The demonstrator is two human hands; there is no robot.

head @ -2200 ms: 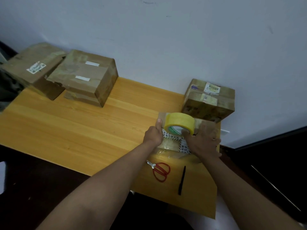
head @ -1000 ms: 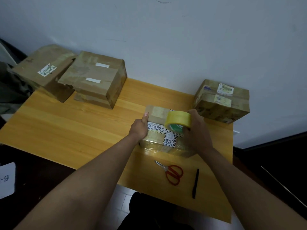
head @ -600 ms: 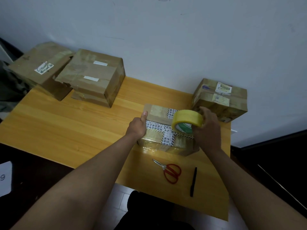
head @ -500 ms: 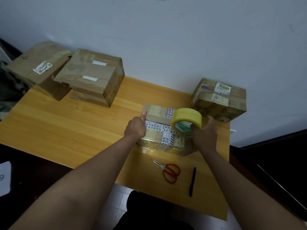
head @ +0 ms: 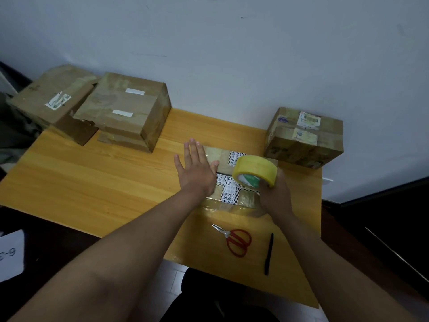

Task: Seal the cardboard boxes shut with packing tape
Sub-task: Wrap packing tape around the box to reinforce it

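A flat cardboard box (head: 222, 156) with printed black-and-white tape lies on the yellow wooden table (head: 92, 182), right of centre. My left hand (head: 196, 168) is spread flat with straight fingers over the box's left end. My right hand (head: 275, 194) grips a yellow roll of packing tape (head: 255, 169) above the box's right end. Much of the box top is hidden by both hands and the roll.
Two large brown boxes (head: 125, 112) (head: 53, 101) stand at the back left. A smaller labelled box (head: 304, 138) sits at the back right. Red scissors (head: 234, 240) and a black pen (head: 268, 253) lie near the front edge. The wall is close behind.
My left hand has let go of the box's left edge and opened flat with fingers spread. The right hand and tape roll stay over the box's right end.
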